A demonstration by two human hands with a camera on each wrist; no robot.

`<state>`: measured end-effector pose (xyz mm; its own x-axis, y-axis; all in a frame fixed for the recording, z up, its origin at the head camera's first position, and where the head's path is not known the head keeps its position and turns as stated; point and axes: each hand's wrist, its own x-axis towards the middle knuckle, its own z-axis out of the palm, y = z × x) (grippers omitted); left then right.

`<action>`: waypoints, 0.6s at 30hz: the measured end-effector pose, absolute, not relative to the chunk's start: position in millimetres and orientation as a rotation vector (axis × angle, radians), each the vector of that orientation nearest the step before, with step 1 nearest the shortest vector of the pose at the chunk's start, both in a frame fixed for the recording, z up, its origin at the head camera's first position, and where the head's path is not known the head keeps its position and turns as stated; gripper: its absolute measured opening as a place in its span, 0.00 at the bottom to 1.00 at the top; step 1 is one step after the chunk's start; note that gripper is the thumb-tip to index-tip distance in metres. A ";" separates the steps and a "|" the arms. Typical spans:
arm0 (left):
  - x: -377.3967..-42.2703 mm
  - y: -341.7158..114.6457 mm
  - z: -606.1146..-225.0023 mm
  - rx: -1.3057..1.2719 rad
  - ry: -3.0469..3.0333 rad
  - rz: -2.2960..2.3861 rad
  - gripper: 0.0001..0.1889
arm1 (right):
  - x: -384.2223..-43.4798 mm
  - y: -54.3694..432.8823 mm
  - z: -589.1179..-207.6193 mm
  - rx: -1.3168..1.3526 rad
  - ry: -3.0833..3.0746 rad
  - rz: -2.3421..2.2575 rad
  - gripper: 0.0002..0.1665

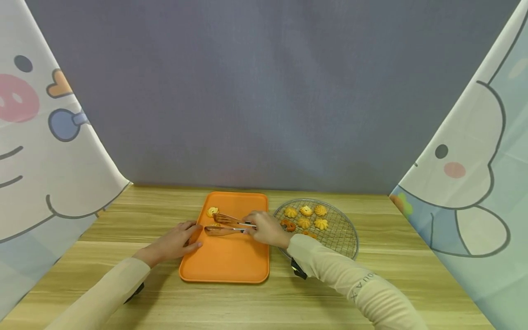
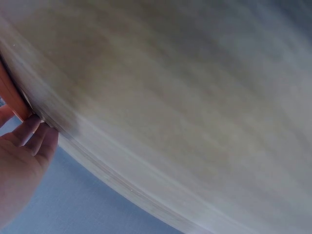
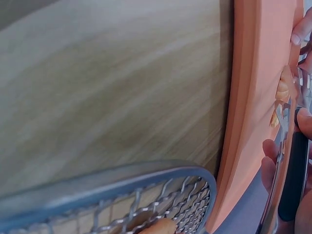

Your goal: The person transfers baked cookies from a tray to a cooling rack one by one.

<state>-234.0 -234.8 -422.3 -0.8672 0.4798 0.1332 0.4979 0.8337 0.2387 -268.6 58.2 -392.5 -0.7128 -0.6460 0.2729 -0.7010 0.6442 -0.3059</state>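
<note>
My right hand [image 1: 266,229] grips metal food tongs [image 1: 227,219], which reach left over the orange tray [image 1: 231,266]. In the right wrist view, fingers and thumb wrap around the black handle of the tongs [image 3: 295,180]. The tongs' jaws are spread. A yellow piped cookie [image 1: 212,211] lies near the tray's far left corner. Another cookie [image 1: 216,224] shows partly between the jaws. My left hand [image 1: 175,243] rests on the tray's left rim, fingers and thumb fairly straight. In the left wrist view, fingertips [image 2: 46,134] touch the tray's edge [image 2: 13,97].
Right beside the tray is a round wire rack [image 1: 344,238] bearing several yellow piped cookies [image 1: 321,223] and some browner, looped ones [image 1: 288,225]. Both stand on a wood-grain table [image 1: 387,256]. A grey cloth [image 1: 264,91] hangs behind, with printed cartoon cloths at both sides.
</note>
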 end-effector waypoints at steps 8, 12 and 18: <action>-234.0 -235.0 -421.9 -0.781 -2.947 -0.431 0.28 | -267.5 58.9 -391.5 1.155 -2.674 0.591 0.19; -234.2 -235.3 -422.3 -0.776 -2.958 -0.433 0.29 | -266.7 60.2 -391.5 1.155 -2.668 0.589 0.18; -233.9 -234.7 -422.0 -0.781 -2.953 -0.444 0.29 | -267.1 61.0 -391.4 1.116 -2.717 0.607 0.18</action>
<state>-233.9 -234.7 -422.0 -0.8704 0.4761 0.1250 0.4918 0.8306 0.2613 -267.1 61.0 -391.4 -0.7141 -0.6422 0.2785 -0.6997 0.6429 -0.3117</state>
